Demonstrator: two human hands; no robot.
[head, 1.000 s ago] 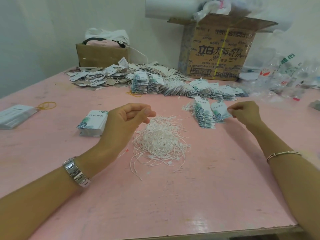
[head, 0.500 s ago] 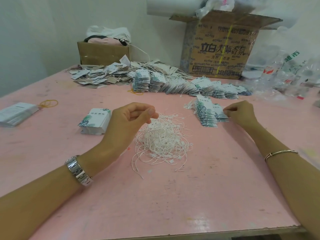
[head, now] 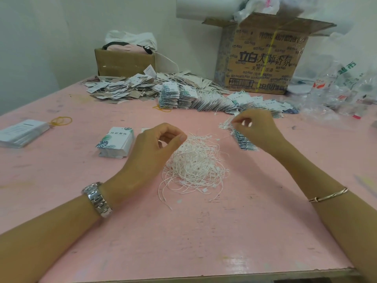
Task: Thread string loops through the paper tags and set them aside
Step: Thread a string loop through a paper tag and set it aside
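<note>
Beyond the string pile, against the wall, the big box bears "立白" in heavy black characters, with "天然" in a smaller line beneath and a barcode low on its face; the rest of the print we cannot read. Left of the pile lies the tag stack. Its top card carries four dark characters, too soft for us to read, and teal leaves at one corner. Far right of the pile, a plastic bag shows green characters, blurred.

Our left hand sits at the pile's upper left edge, fingers curled, thumb tip against forefinger just above the strings. Whether a string is caught between them we cannot tell. Our right hand is up and right of the pile, fingers curled, thumb and forefinger pinching the white string ends of the threaded stack. That stack fans out on the table under the palm, just beside the pile. Farther behind the pile run the threaded rows, and behind and left of it lies a loose heap.
</note>
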